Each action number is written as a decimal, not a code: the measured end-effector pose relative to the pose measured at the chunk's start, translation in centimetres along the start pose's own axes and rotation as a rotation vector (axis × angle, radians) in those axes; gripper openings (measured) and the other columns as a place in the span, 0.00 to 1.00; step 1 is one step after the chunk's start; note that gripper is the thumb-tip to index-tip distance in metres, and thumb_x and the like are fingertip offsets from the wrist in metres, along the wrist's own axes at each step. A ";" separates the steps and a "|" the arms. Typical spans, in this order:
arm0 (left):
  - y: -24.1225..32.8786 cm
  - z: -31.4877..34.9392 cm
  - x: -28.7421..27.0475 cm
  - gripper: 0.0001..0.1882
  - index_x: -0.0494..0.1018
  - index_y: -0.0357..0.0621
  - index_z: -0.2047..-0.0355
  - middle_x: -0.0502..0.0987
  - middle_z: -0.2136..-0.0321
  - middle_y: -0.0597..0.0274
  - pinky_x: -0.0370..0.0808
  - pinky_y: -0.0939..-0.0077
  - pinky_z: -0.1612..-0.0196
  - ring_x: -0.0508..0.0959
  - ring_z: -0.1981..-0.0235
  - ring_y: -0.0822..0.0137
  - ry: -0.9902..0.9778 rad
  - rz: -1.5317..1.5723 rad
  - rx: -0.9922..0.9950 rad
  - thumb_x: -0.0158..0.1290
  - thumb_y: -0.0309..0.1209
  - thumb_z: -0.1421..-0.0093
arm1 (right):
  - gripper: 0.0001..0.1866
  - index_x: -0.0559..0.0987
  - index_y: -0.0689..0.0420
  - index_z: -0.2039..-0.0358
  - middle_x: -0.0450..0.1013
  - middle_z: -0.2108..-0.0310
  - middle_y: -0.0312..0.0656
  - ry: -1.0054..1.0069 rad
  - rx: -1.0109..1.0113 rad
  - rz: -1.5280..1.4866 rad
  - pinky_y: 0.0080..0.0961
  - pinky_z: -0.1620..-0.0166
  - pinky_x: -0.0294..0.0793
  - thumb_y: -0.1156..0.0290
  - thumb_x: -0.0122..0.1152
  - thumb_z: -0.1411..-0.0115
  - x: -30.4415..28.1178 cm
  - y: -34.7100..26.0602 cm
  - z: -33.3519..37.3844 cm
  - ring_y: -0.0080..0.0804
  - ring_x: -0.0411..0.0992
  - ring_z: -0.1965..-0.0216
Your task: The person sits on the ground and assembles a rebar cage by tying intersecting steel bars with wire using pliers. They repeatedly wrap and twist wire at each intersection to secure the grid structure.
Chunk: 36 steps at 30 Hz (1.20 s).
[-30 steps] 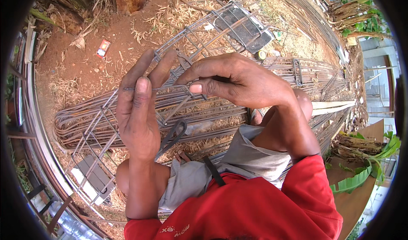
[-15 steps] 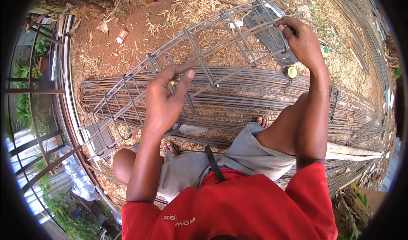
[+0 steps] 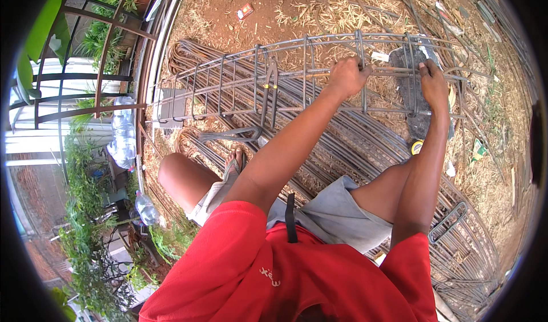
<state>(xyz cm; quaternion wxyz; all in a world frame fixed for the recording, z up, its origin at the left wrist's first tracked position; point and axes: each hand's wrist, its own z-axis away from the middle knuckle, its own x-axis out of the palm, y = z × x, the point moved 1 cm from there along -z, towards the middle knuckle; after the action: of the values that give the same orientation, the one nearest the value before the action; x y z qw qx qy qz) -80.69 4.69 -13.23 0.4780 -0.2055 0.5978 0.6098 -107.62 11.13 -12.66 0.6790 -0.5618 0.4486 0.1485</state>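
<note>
A long rebar cage of straight bars and square stirrups lies across in front of me. My left hand is closed round a stirrup toward the cage's right part. Farther right, my right hand grips the cage near its end stirrup, fingertips bent at the bars; the exact hold is partly hidden. Pincers with yellow marks on their handles rest upright against the cage, left of my left hand. Under the cage's right end lies a dark flat slab.
Bundled long steel bars run diagonally beneath the cage. A yellow tape measure sits below the slab. Loose stirrups lie at the right. At the left stand a metal grille and a large clear bottle.
My left hand has moved right along the cage, away from the pincers, and closed on a stirrup. The cage now lies more level across the view. My right hand stays at its right end.
</note>
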 end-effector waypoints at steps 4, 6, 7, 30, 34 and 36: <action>-1.6 -1.1 -0.2 0.31 0.87 0.39 0.62 0.86 0.71 0.50 0.81 0.59 0.57 0.85 0.68 0.55 -0.094 0.168 0.012 0.64 0.60 0.36 | 0.26 0.80 0.53 0.38 0.81 0.48 0.60 -0.019 0.042 0.022 0.49 0.38 0.72 0.50 0.53 0.26 0.8 0.5 -0.7 0.61 0.76 0.41; -1.9 -1.3 -0.6 0.29 0.88 0.40 0.61 0.86 0.70 0.51 0.80 0.61 0.57 0.83 0.68 0.60 -0.116 0.176 -0.017 0.66 0.58 0.36 | 0.25 0.80 0.51 0.38 0.81 0.48 0.58 -0.084 0.030 -0.026 0.49 0.38 0.73 0.50 0.52 0.26 0.7 0.4 -0.8 0.61 0.77 0.42; -1.7 -1.5 -0.6 0.28 0.88 0.41 0.60 0.86 0.70 0.52 0.79 0.61 0.57 0.83 0.68 0.62 -0.146 0.179 -0.032 0.67 0.57 0.37 | 0.25 0.80 0.51 0.38 0.82 0.48 0.57 -0.115 0.046 -0.056 0.50 0.38 0.73 0.50 0.52 0.26 0.7 0.2 -0.8 0.61 0.77 0.42; -0.9 -2.7 -2.2 0.27 0.89 0.38 0.62 0.83 0.74 0.63 0.76 0.71 0.66 0.77 0.74 0.72 -0.328 0.316 -0.100 0.74 0.53 0.42 | 0.18 0.90 0.48 0.52 0.85 0.54 0.51 -0.357 -0.035 -0.228 0.42 0.44 0.79 0.67 0.62 0.42 -5.7 -1.0 6.2 0.50 0.83 0.49; -0.5 -2.8 -2.4 0.26 0.89 0.36 0.64 0.83 0.75 0.62 0.74 0.72 0.69 0.77 0.76 0.72 -0.357 0.311 -0.094 0.75 0.52 0.42 | 0.18 0.91 0.48 0.56 0.86 0.56 0.51 -0.389 -0.034 -0.097 0.44 0.45 0.80 0.69 0.61 0.44 -4.6 -1.3 7.9 0.52 0.83 0.51; -0.5 -2.7 -2.4 0.26 0.88 0.36 0.64 0.83 0.76 0.62 0.74 0.72 0.69 0.76 0.77 0.72 -0.362 0.340 -0.087 0.75 0.52 0.42 | 0.18 0.91 0.49 0.56 0.86 0.57 0.52 -0.411 -0.030 -0.053 0.45 0.45 0.80 0.69 0.60 0.44 -3.5 -1.9 8.5 0.53 0.83 0.52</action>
<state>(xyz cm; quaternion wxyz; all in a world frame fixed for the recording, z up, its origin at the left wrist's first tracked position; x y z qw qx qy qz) -80.02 1.26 -12.07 0.4585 -0.0095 0.5016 0.7335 -104.45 19.18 -9.05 0.7513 -0.5416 0.2835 0.2486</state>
